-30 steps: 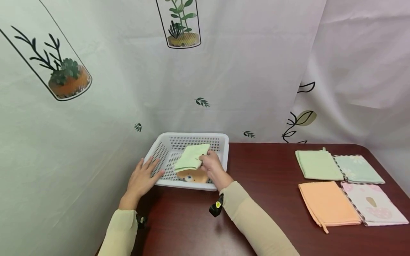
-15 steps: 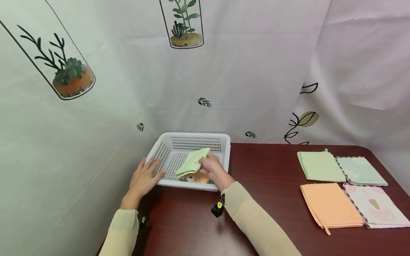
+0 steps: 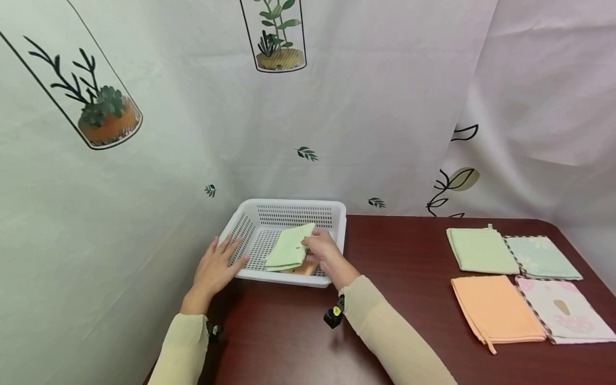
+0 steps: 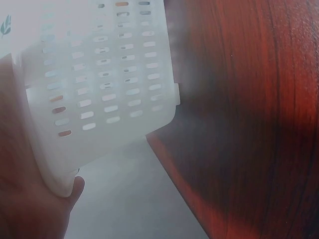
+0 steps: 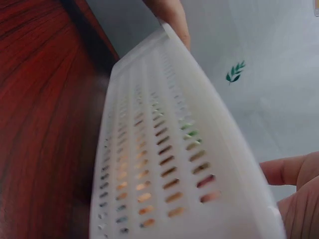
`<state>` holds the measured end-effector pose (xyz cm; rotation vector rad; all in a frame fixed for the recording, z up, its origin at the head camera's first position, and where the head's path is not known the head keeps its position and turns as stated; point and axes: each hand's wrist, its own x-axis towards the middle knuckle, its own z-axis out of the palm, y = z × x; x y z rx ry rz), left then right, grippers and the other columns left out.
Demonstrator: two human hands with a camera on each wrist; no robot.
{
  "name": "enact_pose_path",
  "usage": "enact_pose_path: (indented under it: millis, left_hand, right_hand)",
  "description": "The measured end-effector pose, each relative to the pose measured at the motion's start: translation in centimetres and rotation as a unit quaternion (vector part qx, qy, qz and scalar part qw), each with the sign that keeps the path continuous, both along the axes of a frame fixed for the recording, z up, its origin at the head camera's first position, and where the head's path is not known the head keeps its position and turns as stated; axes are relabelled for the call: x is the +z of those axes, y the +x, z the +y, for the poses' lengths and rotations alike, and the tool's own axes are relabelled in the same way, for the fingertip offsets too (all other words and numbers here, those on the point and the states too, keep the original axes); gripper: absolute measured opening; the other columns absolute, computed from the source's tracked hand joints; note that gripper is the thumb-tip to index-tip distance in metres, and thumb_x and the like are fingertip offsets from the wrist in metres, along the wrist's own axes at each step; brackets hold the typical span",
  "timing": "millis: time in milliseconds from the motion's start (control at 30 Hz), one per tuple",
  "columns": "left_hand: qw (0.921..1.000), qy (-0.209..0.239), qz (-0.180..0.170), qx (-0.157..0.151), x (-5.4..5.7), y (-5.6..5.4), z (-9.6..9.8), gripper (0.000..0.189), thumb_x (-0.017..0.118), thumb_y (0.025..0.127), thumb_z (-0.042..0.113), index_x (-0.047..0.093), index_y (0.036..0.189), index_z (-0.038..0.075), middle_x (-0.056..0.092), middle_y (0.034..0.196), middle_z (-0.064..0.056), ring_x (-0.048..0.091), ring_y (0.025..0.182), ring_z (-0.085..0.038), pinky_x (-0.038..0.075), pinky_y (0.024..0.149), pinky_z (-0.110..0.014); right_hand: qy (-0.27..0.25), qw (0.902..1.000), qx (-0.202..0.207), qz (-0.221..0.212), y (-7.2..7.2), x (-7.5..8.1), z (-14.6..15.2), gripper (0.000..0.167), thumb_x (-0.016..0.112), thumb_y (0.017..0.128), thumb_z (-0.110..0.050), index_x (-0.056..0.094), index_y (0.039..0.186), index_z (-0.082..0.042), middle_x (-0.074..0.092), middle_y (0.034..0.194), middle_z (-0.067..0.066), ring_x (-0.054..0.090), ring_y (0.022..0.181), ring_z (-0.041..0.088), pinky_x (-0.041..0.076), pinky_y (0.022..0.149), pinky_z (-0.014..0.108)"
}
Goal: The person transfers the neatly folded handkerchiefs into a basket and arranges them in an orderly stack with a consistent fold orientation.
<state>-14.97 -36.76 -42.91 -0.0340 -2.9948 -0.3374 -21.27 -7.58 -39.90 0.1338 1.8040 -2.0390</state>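
White basket point(image 3: 294, 202), perforated, sits on bench point(image 3: 390, 248) nr printed backdrop point(image 3: 366, 107). R hand point(image 3: 328, 255) reaches over basket's R side; thumb & fingers clamped on R edge of folded lt-green cloth point(image 3: 290, 247). Said cloth is inside basket, tilted, nr its near wall. Orange item point(image 3: 305, 268) partly visible beneath it, also in basket; contact btwn the two can't be confirmed. L hand point(image 3: 213, 271) at basket's near-L corner: fingers spread apart on L rim, thumb at corner. R of basket, well apart, 4 folded cloths, 2 rows. Far row: green cloth w/ loop point(image 3: 483, 250), pale-teal cloth point(image 3: 545, 255). Near row: plain orange cloth point(image 3: 499, 309), white-&-pink cloth point(image 3: 570, 307). Pale-teal & white-&-pink pcs. have checked edging.
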Motion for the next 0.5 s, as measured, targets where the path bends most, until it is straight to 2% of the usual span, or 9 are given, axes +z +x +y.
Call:
enact_pose_path:
  millis: [133,300,500]
  left_hand:
    - [1.0,0.0,-0.001,0.0,0.1,-0.1,0.1,0.078,0.044,0.1,0.065,0.036,0.158,0.015,0.025,0.166,-0.016,0.009,0.153,-0.048,0.018,0.116,-0.071]
    - [1.0,-0.003,-0.001,0.0,0.2,-0.1,0.1,0.078,0.043,0.099,0.066,0.037,0.158,0.014,0.025,0.166,-0.017,0.009,0.152,-0.049,0.018,0.116,-0.071]
    - [1.0,-0.001,-0.004,0.003,0.3,0.0,0.1,0.077,0.046,0.1,0.063,0.038,0.158,0.013,0.026,0.165,-0.019,0.009,0.152,-0.05,0.018,0.114,-0.072]
  right_hand:
    - [0.001,0.9996,-0.02,0.019,0.3,1.3,1.1,0.062,0.059,0.093,-0.002,0.034,0.149,0.003,0.054,0.132,0.028,0.063,0.111,0.034,0.054,0.098,0.045]
    - [-0.001,0.998,-0.028,0.056,0.4,2.9,2.6,0.056,0.059,0.096,-0.006,0.037,0.147,0.001,0.056,0.129,0.026,0.061,0.116,0.037,0.055,0.097,0.043]
    - [0.005,0.9964,-0.041,0.074,0.3,3.6,4.5,0.05,0.058,0.095,-0.005,0.046,0.143,0.003,0.059,0.128,0.024,0.062,0.117,0.037,0.055,0.097,0.043]
